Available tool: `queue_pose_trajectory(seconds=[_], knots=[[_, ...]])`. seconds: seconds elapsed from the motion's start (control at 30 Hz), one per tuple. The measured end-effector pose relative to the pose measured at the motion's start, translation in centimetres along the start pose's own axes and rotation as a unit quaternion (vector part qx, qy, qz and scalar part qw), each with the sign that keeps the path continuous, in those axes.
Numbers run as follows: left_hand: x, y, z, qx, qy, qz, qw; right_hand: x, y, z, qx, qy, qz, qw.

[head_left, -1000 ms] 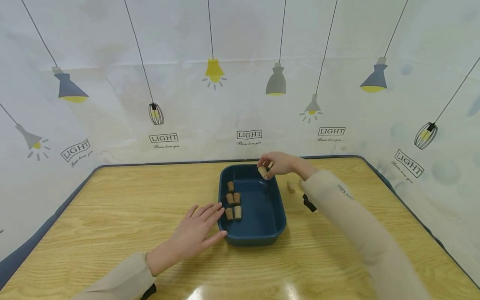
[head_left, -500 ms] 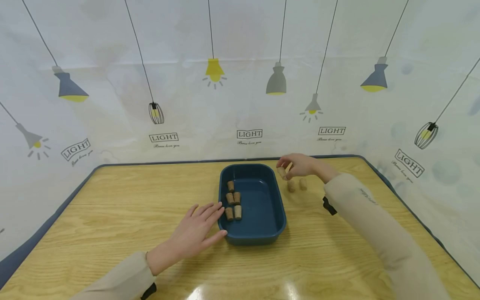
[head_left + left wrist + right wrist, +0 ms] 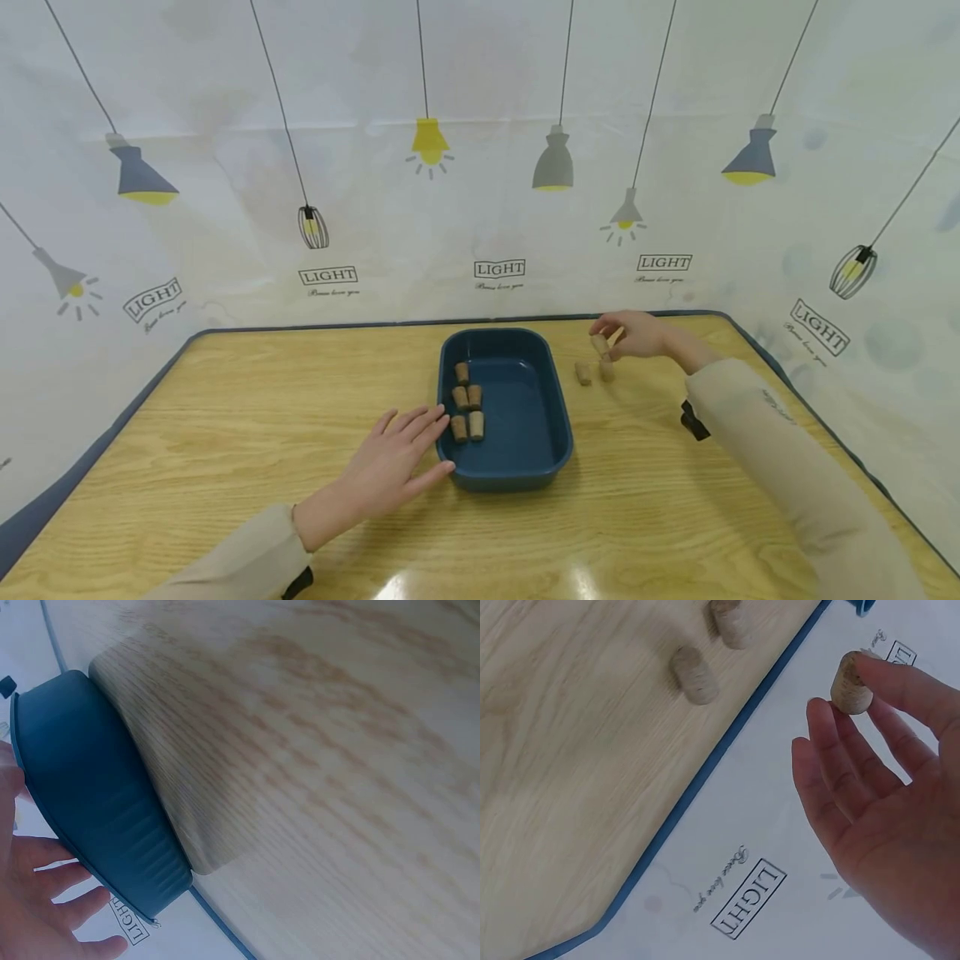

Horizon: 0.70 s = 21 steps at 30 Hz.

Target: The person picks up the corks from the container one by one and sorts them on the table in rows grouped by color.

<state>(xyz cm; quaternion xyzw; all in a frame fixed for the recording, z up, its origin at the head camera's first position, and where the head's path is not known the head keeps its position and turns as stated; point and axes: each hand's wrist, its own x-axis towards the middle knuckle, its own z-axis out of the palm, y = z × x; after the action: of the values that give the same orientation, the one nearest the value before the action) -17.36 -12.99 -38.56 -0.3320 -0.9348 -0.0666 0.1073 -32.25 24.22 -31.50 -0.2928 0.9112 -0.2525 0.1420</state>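
Between thumb and fingertips, my right hand (image 3: 637,335) pinches a light cork stopper (image 3: 851,684) above the table, right of the blue tray (image 3: 517,479). Just below it, two more cork stoppers lie on the wood: a nearer-tray one (image 3: 582,373) and another (image 3: 607,371) beside it. My left hand (image 3: 386,462) has its fingers spread, with the fingertips touching the tray's left rim. Inside the tray, along its left side, several cork stoppers stand, among them a brown one (image 3: 461,372) at the back and a paler one (image 3: 476,426) at the front.
The wooden table (image 3: 225,417) is bordered by a dark blue edge. Behind it hangs a pale backdrop (image 3: 360,200) printed with lamps and the word LIGHT. The tray's raised walls stand between the two hands.
My right hand, holding the cork stopper, has moved right from over the tray's back right rim to above the loose stoppers on the table. The left hand has stayed at the rim.
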Motion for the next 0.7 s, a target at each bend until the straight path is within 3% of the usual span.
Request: queue_pose_trajectory(seconds=[0.33, 0.7], knots=[[0.0, -0.1, 0.2, 0.005, -0.003, -0.002, 1.0000, -1.6, 2.3, 0.2, 0.010, 0.019, 0.034, 0.9992], [0.0, 0.0, 0.0, 0.008, 0.000, 0.000, 1.0000, -2.3, 5.9, 1.6, -0.018, 0.075, 0.050, 0.9958]])
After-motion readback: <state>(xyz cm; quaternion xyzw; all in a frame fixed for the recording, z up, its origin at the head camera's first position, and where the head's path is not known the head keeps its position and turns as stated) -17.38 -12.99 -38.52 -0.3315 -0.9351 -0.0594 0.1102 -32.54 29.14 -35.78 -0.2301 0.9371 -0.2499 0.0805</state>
